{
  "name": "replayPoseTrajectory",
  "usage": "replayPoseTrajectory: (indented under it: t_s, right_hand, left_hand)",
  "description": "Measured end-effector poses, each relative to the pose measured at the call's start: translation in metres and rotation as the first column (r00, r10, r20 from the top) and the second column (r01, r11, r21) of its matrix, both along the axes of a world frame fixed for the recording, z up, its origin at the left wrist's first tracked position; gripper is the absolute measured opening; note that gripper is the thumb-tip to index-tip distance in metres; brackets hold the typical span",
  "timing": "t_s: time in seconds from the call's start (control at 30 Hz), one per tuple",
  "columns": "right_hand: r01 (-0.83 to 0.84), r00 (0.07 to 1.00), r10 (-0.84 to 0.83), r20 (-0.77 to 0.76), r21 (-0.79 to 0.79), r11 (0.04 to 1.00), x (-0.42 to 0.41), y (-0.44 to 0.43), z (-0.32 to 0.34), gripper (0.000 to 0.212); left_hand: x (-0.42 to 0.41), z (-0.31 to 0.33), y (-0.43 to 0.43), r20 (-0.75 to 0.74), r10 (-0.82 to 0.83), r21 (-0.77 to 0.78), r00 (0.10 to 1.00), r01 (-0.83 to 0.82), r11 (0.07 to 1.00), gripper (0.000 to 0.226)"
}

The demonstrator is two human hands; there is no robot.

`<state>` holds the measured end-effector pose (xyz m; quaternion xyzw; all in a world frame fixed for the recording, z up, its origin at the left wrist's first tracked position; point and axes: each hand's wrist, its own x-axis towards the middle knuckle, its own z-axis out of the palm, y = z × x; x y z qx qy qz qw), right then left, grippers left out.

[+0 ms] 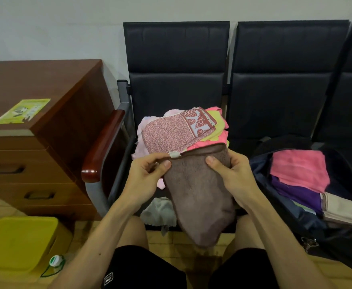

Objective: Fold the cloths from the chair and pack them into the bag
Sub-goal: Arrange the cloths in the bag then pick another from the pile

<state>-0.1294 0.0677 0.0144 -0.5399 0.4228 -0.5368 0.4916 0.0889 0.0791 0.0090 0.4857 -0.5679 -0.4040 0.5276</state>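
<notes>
Head view: brown cloth (200,197) hangs from both hands in front of the chair (175,59) seat, its long axis running down toward the knees. Left hand (148,172) pinches the top edge beside the white tag (174,154). Right hand (229,174) grips the top right corner, thumb on the front. Pile of cloths (171,134) sits just behind. Bag (275,205) lies open to the right, folded cloths inside — right hand is nearer, so likely fold first, then carry right.
</notes>
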Motion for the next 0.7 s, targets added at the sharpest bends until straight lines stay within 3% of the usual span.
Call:
replayPoseTrajectory:
  t_s: [0.07,0.2,0.27,0.33,0.43,0.53,0.6,0.63,0.7]
  right_hand:
    - [-0.047,0.998,0.045,-0.035,-0.052,0.998,0.005,0.003,0.004,0.013]
    - [-0.179,0.984,0.181,-0.002,0.127,0.976,0.007,0.011,-0.026,0.029]
    - [-0.221,0.97,0.238,-0.054,0.221,0.95,0.011,0.018,-0.048,0.022]
    - [-0.227,0.973,0.231,0.019,0.282,0.932,0.013,0.022,-0.057,0.019]
    - [-0.254,0.953,0.177,0.245,0.33,0.909,0.016,0.027,-0.055,0.03]
    - [-0.298,0.947,0.214,0.24,0.407,0.863,0.023,0.038,-0.056,0.037]
    - [-0.338,0.94,0.279,0.194,0.43,0.838,0.027,0.046,-0.057,0.04]
    - [-0.335,0.941,0.273,0.201,0.435,0.836,0.027,0.048,-0.055,0.039]
    - [-0.294,0.949,0.204,0.242,0.436,0.851,0.026,0.046,-0.048,0.037]
  left_hand:
    - [-0.002,-0.002,0.001,-0.035,0.054,-0.009,0.998,-0.054,0.998,0.02]
    - [0.001,-0.003,0.001,-0.041,0.095,-0.036,0.995,-0.097,0.995,0.018]
    - [0.005,-0.005,-0.002,0.002,0.107,-0.053,0.994,-0.107,0.993,0.015]
    - [0.007,-0.005,-0.003,0.03,0.107,-0.059,0.994,-0.105,0.993,0.014]
    - [0.01,-0.006,-0.005,0.06,0.136,-0.059,0.989,-0.133,0.989,0.016]
    - [0.011,-0.002,-0.008,0.032,0.186,-0.012,0.982,-0.185,0.983,0.015]
    - [0.011,0.001,-0.007,-0.06,0.216,0.12,0.975,-0.207,0.971,0.013]
    - [0.01,0.001,-0.007,-0.205,0.213,0.256,0.955,-0.158,0.954,0.013]
    - [0.009,-0.003,-0.002,-0.524,0.221,0.507,0.822,0.092,0.857,0.033]
